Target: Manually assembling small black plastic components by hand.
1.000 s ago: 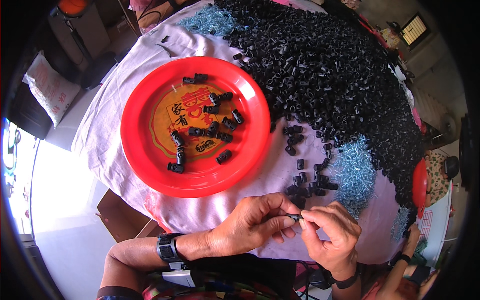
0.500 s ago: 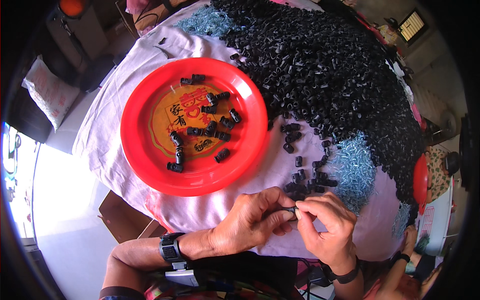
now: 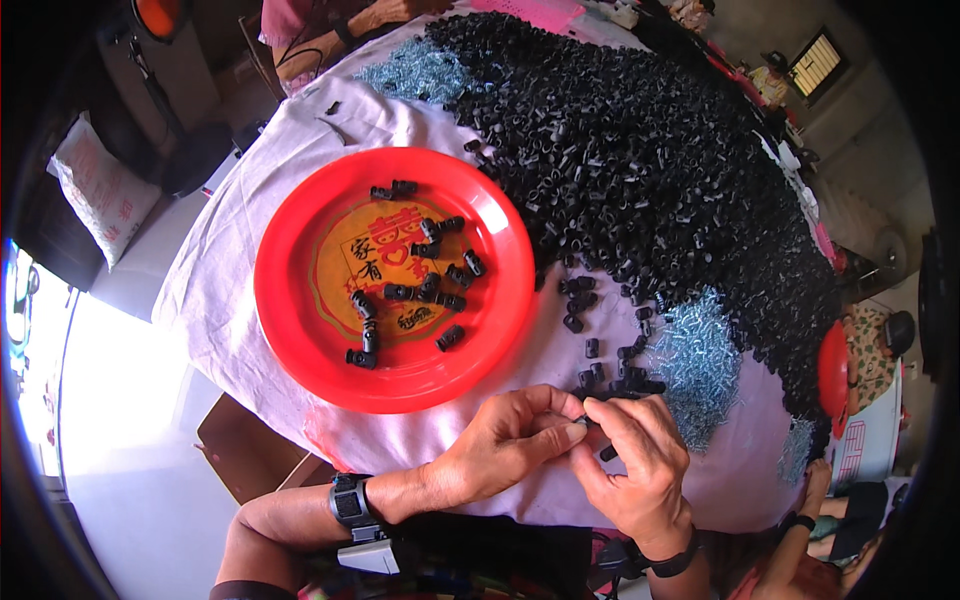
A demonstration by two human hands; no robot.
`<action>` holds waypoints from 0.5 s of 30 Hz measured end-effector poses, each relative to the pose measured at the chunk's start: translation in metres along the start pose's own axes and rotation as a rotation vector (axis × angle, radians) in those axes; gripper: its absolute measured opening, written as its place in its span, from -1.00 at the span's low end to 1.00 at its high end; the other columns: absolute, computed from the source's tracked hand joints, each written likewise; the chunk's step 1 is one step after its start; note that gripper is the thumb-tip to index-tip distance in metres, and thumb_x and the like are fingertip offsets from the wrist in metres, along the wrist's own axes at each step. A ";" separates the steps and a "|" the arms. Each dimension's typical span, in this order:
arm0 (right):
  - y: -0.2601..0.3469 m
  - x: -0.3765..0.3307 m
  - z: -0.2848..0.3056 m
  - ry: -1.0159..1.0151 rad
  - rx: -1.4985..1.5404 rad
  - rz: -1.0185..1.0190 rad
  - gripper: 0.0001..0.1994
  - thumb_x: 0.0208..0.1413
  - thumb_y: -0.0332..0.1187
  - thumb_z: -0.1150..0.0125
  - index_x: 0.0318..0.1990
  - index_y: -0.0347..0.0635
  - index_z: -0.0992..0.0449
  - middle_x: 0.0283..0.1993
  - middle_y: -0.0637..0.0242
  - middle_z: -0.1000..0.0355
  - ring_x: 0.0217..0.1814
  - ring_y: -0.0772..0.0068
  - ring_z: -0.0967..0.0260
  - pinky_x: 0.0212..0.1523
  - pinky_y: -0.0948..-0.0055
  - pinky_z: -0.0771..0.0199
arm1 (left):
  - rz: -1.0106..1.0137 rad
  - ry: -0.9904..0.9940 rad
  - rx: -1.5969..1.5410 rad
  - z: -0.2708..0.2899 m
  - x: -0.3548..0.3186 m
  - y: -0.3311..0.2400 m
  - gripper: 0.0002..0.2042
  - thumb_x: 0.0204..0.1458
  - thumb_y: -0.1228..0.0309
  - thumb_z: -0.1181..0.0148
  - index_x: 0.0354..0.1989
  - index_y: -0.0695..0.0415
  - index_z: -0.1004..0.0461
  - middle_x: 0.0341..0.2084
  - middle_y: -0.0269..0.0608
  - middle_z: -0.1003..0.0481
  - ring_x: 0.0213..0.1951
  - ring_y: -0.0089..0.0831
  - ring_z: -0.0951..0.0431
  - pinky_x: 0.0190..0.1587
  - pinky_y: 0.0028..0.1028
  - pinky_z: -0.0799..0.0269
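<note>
In front of the near table edge, my left hand [image 3: 500, 450] pinches a small black plastic cord lock [image 3: 583, 421] between thumb and forefinger. My right hand [image 3: 635, 465] meets it from the other side, its fingertips closed on the same piece, which they mostly hide. Just beyond my fingers lie loose black cord lock parts [image 3: 630, 375] in a small cluster. A heap of small silvery-blue metal springs [image 3: 697, 365] lies beyond my right hand. To the left, a round red plate [image 3: 285, 345] holds several cord locks [image 3: 428, 285], most of them in its middle and right.
A big mound of black plastic parts [image 3: 620, 160] covers the far and right table. Another spring heap [image 3: 415, 70] lies at the far left, a smaller one [image 3: 797, 450] at the right edge. Other people's arms [image 3: 385, 15] show at the far side and lower right. An open cardboard box [image 3: 245, 450] stands below left.
The view has shifted, so the plate sits lower in it. My hands stay together at the small piece, the right one slightly turned. Another person's arm has come in at the far edge.
</note>
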State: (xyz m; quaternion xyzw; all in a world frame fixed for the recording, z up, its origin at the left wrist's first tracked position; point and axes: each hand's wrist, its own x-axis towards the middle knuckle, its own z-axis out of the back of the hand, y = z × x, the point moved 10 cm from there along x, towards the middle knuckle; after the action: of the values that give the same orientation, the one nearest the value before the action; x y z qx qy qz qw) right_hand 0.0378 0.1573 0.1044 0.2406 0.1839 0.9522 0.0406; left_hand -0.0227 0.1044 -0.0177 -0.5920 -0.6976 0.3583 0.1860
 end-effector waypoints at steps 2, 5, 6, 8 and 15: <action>0.000 0.000 0.002 -0.014 -0.006 0.010 -0.51 -0.21 -0.59 -0.49 0.01 -0.30 -0.59 -0.22 0.20 -0.51 -0.30 0.16 -0.47 -0.28 0.26 -0.52 | 0.005 0.014 0.023 -0.001 0.001 -0.003 -0.72 0.37 0.37 -0.19 0.09 0.33 -0.47 -0.20 -0.28 -0.60 -0.14 -0.65 -0.56 -0.03 -0.57 -0.54; 0.000 -0.003 0.003 -0.044 -0.019 0.010 -0.52 -0.23 -0.57 -0.51 -0.02 -0.26 -0.61 -0.24 0.22 -0.52 -0.29 0.17 -0.47 -0.29 0.26 -0.51 | -0.012 0.033 0.056 -0.003 0.001 -0.004 -0.70 0.36 0.32 -0.21 0.08 0.33 -0.50 -0.20 -0.31 -0.60 -0.15 -0.66 -0.55 -0.04 -0.57 -0.53; 0.000 -0.005 0.004 -0.069 -0.033 0.005 -0.52 -0.24 -0.55 -0.53 -0.04 -0.23 -0.62 -0.24 0.24 -0.52 -0.29 0.18 -0.47 -0.29 0.26 -0.51 | -0.002 0.044 0.067 -0.003 0.002 -0.003 -0.71 0.36 0.33 -0.21 0.07 0.32 -0.50 -0.19 -0.29 -0.61 -0.13 -0.64 -0.56 -0.02 -0.56 -0.53; -0.002 -0.010 0.003 -0.086 -0.031 -0.012 -0.52 -0.25 -0.53 -0.54 -0.04 -0.22 -0.63 -0.23 0.25 -0.52 -0.28 0.17 -0.47 -0.27 0.24 -0.51 | 0.009 0.054 0.081 -0.002 0.003 -0.001 -0.72 0.37 0.34 -0.20 0.07 0.32 -0.50 -0.17 -0.27 -0.61 -0.10 -0.63 -0.57 0.00 -0.55 -0.53; -0.006 -0.013 0.001 -0.159 0.089 -0.051 -0.48 -0.24 -0.48 -0.57 0.01 -0.16 -0.65 -0.13 0.25 -0.54 -0.21 0.15 -0.48 -0.16 0.20 -0.50 | 0.076 0.138 -0.164 -0.007 0.000 0.004 -0.76 0.41 0.35 -0.12 0.04 0.29 -0.48 -0.06 -0.13 -0.61 0.05 -0.49 -0.59 0.15 -0.48 -0.51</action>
State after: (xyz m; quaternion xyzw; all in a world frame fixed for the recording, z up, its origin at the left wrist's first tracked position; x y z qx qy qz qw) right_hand 0.0494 0.1611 0.0976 0.3122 0.2281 0.9196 0.0687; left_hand -0.0150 0.1064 -0.0152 -0.6547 -0.6870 0.2651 0.1707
